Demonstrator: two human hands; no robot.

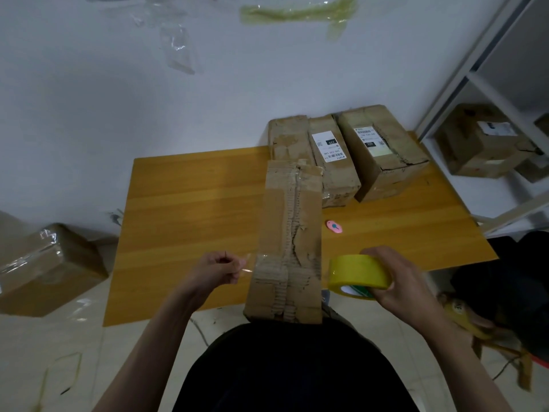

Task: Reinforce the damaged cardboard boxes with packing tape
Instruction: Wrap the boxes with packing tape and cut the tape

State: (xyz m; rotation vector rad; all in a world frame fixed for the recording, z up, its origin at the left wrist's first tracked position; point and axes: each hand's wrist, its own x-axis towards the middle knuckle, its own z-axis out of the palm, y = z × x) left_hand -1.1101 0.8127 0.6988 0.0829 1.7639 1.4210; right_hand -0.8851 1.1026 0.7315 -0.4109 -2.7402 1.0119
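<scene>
A long, torn cardboard box point(289, 233) lies lengthwise on the wooden table point(190, 203), its near end over the table's front edge against my body. My right hand point(398, 281) grips a yellow roll of packing tape point(358, 272) just right of the box's near end. My left hand point(218, 269) pinches the free end of a clear tape strip point(248, 263) on the box's left side. The strip stretches across the top of the box near its front end, from hand to roll.
Three more worn boxes point(335, 156) with shipping labels stand at the table's back right. A small pink cutter point(334, 226) lies right of the long box. A taped box point(47, 269) sits on the floor at left. White shelving point(481, 84) with boxes stands at right.
</scene>
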